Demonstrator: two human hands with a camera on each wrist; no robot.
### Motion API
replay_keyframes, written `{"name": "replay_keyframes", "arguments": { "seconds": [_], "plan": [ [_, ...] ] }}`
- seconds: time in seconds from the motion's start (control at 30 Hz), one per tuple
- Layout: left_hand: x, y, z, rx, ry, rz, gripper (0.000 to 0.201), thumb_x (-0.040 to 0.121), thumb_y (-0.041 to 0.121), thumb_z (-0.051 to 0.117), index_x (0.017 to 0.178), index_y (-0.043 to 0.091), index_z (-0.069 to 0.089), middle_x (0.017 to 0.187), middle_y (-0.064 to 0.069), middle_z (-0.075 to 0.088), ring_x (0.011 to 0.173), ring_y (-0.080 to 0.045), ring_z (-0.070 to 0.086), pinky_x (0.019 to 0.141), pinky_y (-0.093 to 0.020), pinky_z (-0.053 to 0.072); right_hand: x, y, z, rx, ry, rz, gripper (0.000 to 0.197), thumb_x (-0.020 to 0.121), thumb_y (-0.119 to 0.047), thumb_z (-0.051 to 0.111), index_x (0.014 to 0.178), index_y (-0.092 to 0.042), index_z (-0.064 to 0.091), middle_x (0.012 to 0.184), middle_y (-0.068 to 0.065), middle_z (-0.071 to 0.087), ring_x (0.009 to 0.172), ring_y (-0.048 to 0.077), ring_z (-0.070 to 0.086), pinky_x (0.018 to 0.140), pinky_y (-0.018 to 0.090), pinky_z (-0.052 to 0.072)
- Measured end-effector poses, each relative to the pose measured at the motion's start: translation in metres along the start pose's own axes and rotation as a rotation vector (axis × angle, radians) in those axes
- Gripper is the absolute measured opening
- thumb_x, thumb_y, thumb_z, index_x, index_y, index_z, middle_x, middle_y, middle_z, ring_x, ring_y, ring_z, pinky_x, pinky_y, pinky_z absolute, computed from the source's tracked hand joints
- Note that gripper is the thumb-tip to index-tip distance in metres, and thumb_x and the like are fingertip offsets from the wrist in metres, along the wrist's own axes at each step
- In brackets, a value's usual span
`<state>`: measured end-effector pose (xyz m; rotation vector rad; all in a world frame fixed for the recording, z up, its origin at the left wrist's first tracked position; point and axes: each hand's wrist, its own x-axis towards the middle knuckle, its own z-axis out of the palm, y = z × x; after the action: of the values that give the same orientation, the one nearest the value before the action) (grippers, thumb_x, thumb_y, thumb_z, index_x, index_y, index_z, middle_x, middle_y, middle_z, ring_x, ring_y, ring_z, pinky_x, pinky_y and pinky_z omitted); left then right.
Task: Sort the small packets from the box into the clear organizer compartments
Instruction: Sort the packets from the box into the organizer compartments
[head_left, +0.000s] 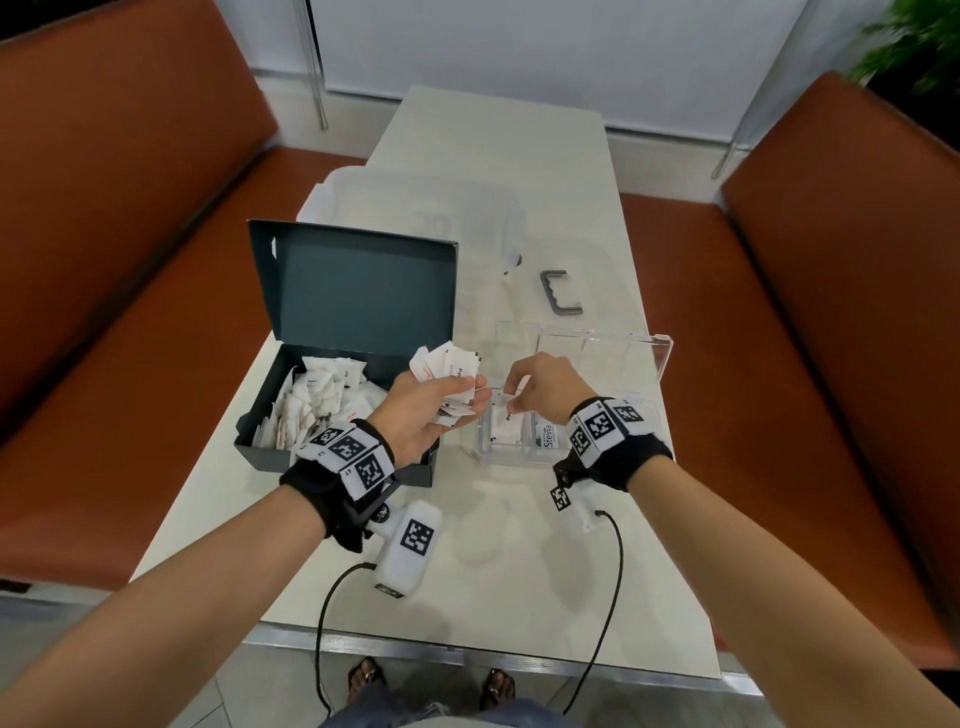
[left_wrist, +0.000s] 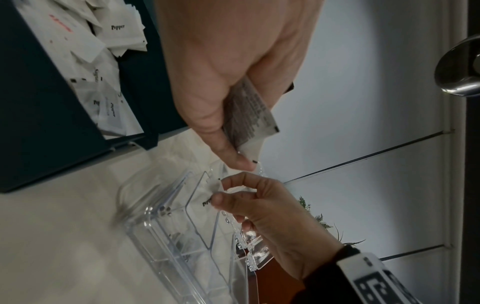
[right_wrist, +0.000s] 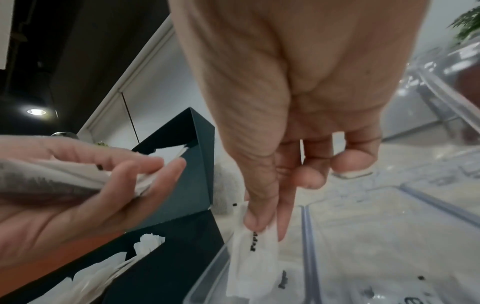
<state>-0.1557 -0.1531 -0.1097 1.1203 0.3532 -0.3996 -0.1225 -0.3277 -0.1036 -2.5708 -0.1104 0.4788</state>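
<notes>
Right hand (right_wrist: 298, 127) pinches white pepper packet (right_wrist: 255, 253).

A white packet (left_wrist: 124, 28) in the dark box (left_wrist: 39, 123) carries the black word "Pepper". A packet in the clear organizer (head_left: 550, 457) shows the word "Stevia" (head_left: 546, 435). The packet pinched by the right hand (right_wrist: 298, 102) has black letters (right_wrist: 253, 240), partly covered, too blurred to read surely. Other packets bear red print, not readable.
</notes>
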Motion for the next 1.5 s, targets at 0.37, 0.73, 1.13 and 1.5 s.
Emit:
{"name": "replay_keyframes", "arguments": {
  "seconds": [0.37, 0.73, 1.13, 1.5],
  "plan": [
    [-0.006, 0.000, -0.010, -0.020, -0.029, 0.010, 0.013, 0.092, -0.005, 0.056, 0.104, -0.004, 0.061, 0.087, -0.013, 0.069, 0.078, -0.023, 0.068, 0.066, -0.028, 0.059, 0.015, 0.007, 0.035, -0.626, 0.164, -0.128, 0.014, 0.085, -0.014, 0.063, 0.085, -0.017, 0.050, 0.078, -0.001, 0.063, 0.088, 0.027, 0.057, 0.082, 0.039, 0.029],
    [-0.006, 0.000, -0.013, 0.030, -0.063, 0.002, 0.010, 0.094, -0.002, 0.054, 0.100, -0.004, 0.062, 0.086, -0.016, 0.064, 0.082, -0.025, 0.063, 0.073, -0.028, 0.060, 0.008, 0.011, 0.027, -0.818, 0.097, -0.227, 0.024, 0.081, -0.038, 0.071, 0.103, -0.029, 0.067, 0.103, -0.006, 0.066, 0.106, 0.024, 0.049, 0.088, 0.043, 0.027],
    [-0.002, -0.001, -0.011, -0.009, -0.057, 0.009, 0.008, 0.092, -0.003, 0.057, 0.091, -0.001, 0.065, 0.078, -0.012, 0.070, 0.073, -0.021, 0.069, 0.066, -0.028, 0.059, 0.010, 0.010, 0.037, -0.904, 0.085, -0.307, 0.021, 0.080, -0.043, 0.067, 0.097, -0.030, 0.065, 0.092, -0.009, 0.069, 0.098, 0.021, 0.049, 0.085, 0.042, 0.026],
    [-0.003, 0.001, -0.012, -0.055, -0.026, -0.006, 0.008, 0.093, -0.001, 0.058, 0.098, -0.002, 0.063, 0.081, -0.011, 0.072, 0.073, -0.021, 0.071, 0.063, -0.028, 0.058, 0.004, 0.011, 0.024, -0.722, 0.091, -0.282, 0.031, 0.077, -0.051, 0.069, 0.103, -0.037, 0.063, 0.097, -0.013, 0.068, 0.101, 0.017, 0.048, 0.083, 0.040, 0.023]
  ]
}}
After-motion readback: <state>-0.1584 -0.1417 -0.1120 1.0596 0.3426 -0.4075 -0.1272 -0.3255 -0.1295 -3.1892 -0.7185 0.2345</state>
